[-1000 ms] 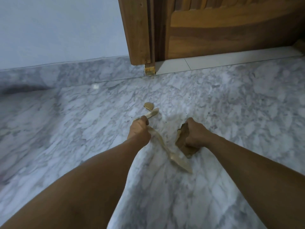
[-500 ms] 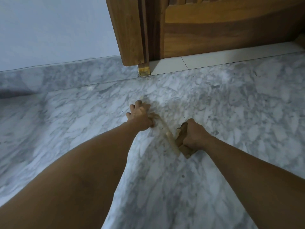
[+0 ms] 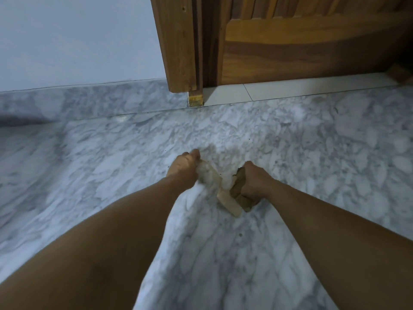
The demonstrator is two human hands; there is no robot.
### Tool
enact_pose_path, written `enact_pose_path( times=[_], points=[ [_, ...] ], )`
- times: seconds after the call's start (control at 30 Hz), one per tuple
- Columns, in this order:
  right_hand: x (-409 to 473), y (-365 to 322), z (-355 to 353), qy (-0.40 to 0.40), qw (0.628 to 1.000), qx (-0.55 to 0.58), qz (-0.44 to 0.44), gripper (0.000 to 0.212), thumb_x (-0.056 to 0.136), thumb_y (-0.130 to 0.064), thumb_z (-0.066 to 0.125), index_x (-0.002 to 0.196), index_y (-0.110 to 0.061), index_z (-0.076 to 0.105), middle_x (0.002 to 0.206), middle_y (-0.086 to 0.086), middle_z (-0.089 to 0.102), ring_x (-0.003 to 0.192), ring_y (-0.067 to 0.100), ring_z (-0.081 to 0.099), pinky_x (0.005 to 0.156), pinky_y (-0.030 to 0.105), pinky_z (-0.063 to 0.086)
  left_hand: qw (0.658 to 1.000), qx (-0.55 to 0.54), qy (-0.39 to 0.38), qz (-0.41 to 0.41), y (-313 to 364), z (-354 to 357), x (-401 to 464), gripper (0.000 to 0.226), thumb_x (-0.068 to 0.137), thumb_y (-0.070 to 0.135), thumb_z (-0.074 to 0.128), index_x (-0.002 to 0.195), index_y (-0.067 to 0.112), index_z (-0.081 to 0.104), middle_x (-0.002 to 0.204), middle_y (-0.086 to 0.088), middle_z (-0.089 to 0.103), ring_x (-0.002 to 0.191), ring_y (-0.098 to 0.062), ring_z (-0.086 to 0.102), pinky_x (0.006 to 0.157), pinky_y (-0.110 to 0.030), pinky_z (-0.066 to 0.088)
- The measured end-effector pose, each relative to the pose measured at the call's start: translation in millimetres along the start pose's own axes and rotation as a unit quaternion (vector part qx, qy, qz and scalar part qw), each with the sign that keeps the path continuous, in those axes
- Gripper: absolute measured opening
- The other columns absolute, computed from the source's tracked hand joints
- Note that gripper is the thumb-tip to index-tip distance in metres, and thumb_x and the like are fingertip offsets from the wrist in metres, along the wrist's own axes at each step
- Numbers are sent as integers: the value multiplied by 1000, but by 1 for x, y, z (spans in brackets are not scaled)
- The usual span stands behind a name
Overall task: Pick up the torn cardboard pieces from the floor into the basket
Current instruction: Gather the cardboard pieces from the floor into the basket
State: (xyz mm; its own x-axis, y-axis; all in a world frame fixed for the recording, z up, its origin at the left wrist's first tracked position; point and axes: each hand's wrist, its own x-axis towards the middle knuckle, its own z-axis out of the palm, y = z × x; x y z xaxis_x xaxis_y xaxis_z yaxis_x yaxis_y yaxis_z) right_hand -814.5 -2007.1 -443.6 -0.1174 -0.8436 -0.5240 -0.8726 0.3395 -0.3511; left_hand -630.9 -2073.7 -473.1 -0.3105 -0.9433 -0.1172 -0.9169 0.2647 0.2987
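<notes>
My left hand [image 3: 183,170] grips a long pale strip of torn cardboard [image 3: 225,195] that slants down and to the right, blurred near the fist. My right hand [image 3: 252,181] holds a bunch of darker brown cardboard pieces [image 3: 239,191], which stick out above and below the fist. The strip's lower end lies against the brown pieces. Both hands hover just over the marble floor [image 3: 111,157]. No loose pieces show on the floor, and no basket is in view.
A wooden door [image 3: 301,41] and its frame [image 3: 178,41] stand ahead, with a pale threshold tile [image 3: 290,89] below. A light wall [image 3: 78,36] and a marble skirting [image 3: 89,101] run along the left.
My left hand reached forward over the two small pieces on the floor, then drew back; those pieces are gone from the floor. The right hand stayed put with its bundle.
</notes>
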Motion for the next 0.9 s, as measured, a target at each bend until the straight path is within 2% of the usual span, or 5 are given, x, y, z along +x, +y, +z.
enact_pose_path(
  times=[0.33, 0.47, 0.6, 0.73, 0.9],
  points=[
    [-62, -103, -64, -6, 993, -63, -100, 43, 95, -10, 49, 137, -4, 39, 131, 16, 48, 117, 32, 51, 84, 35, 44, 993, -69, 29, -90, -37, -131, -74, 37, 82, -8, 39, 114, 8, 52, 110, -15, 61, 93, -31, 56, 68, -35, 43],
    [-103, -163, -90, 41, 977, -92, -188, 13, 89, -13, 62, 99, -11, 53, 104, 6, 53, 101, 25, 55, 68, 26, 39, 988, -28, 67, -135, -61, -204, -114, 30, 88, -2, 44, 112, 11, 54, 109, -15, 62, 85, -27, 53, 65, -30, 39],
    [-138, -237, -101, 50, 962, -59, -262, 34, 81, -22, 73, 61, -14, 46, 78, 7, 62, 81, 25, 64, 60, 31, 46, 979, -4, 103, -177, -92, -283, -172, 21, 92, 10, 53, 113, 8, 56, 113, -17, 62, 99, -33, 59, 71, -31, 41],
    [-185, -316, -98, 32, 944, 25, -327, 13, 83, -16, 68, 91, -6, 62, 98, 15, 62, 94, 34, 62, 84, 42, 56, 959, 13, 118, -257, -129, -354, -249, 26, 91, 13, 56, 116, 9, 56, 115, -15, 59, 91, -28, 56, 71, -30, 41],
    [-238, -412, -78, 19, 908, -4, -418, 41, 82, -15, 71, 120, -3, 61, 119, 16, 62, 109, 32, 59, 88, 32, 49, 914, 11, 171, -367, -193, -415, -331, 19, 88, 14, 59, 106, 8, 62, 109, -15, 64, 87, -27, 55, 70, -30, 40]
  ],
)
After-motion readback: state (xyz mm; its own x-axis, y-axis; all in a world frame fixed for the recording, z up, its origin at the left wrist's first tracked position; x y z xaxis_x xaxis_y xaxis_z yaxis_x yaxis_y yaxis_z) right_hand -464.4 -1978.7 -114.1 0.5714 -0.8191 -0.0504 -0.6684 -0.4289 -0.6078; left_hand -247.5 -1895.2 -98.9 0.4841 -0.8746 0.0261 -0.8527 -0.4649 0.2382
